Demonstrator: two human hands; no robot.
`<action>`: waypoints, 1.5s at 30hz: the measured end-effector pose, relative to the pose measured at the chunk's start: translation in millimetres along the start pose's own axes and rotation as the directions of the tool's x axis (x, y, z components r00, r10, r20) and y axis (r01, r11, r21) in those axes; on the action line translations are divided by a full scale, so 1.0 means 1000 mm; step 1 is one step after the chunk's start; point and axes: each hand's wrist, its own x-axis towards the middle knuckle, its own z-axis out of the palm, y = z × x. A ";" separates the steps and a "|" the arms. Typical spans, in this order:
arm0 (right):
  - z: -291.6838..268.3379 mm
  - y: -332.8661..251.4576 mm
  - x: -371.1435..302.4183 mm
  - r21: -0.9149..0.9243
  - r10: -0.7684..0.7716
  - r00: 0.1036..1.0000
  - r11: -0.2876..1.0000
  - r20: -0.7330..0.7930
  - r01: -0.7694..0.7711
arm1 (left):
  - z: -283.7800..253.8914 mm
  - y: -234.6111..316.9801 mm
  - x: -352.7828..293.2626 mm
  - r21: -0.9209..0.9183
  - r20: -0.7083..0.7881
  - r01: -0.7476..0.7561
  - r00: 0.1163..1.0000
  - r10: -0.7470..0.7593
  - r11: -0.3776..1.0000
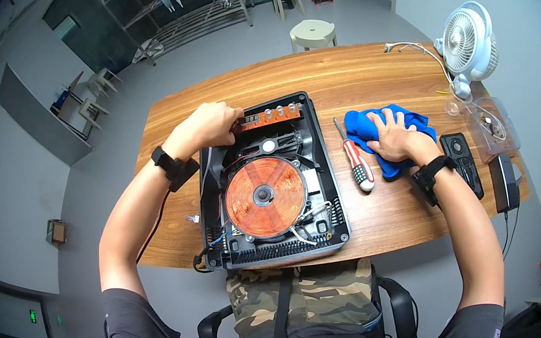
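Note:
An opened induction cooker (pixel 341 211) lies on the table in front of me, its black housing slightly turned. Inside it sits a round copper coil (pixel 245 197) with a dark centre. Along the far edge of the housing runs an orange circuit board (pixel 267 119) with a small display; it looks tilted. My left hand (pixel 210 128) has its fingers curled around the board's left end. To the right, my right hand (pixel 397 139) rests with spread fingers on a crumpled blue cloth (pixel 361 125). A red and white screwdriver (pixel 357 167) lies between the cooker and the cloth.
Right of the cloth are a dark phone-like device (pixel 460 162), a black box (pixel 505 183) with cables and a clear plastic container (pixel 502 120). A white fan (pixel 467 48) stands at the far right corner. A small connector (pixel 192 218) lies left of the cooker.

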 end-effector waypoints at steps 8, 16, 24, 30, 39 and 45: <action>-0.002 -0.001 -0.002 0.017 0.007 1.000 1.000 0.008 -0.007 | 0.003 0.004 -0.002 -0.031 0.099 0.040 0.994 -0.036 0.999; -0.004 -0.004 -0.002 0.022 0.006 1.000 1.000 0.019 -0.006 | 0.012 -0.008 0.001 0.004 -0.031 0.034 0.999 -0.034 0.999; -0.003 -0.002 -0.002 -0.005 0.000 1.000 1.000 -0.002 0.000 | 0.017 -0.005 0.006 0.018 -0.031 0.035 0.999 -0.034 0.999; -0.003 -0.002 -0.003 -0.005 0.002 1.000 1.000 0.003 -0.002 | 0.014 -0.001 0.010 0.009 0.037 0.059 0.998 -0.059 0.998; -0.004 -0.003 -0.002 0.013 0.020 1.000 1.000 0.025 -0.020 | 0.016 0.000 0.012 0.014 0.052 0.086 0.995 -0.086 0.996; -0.003 -0.003 -0.002 0.011 0.006 1.000 1.000 0.005 -0.006 | 0.019 -0.001 0.011 0.043 0.047 0.078 0.996 -0.080 0.996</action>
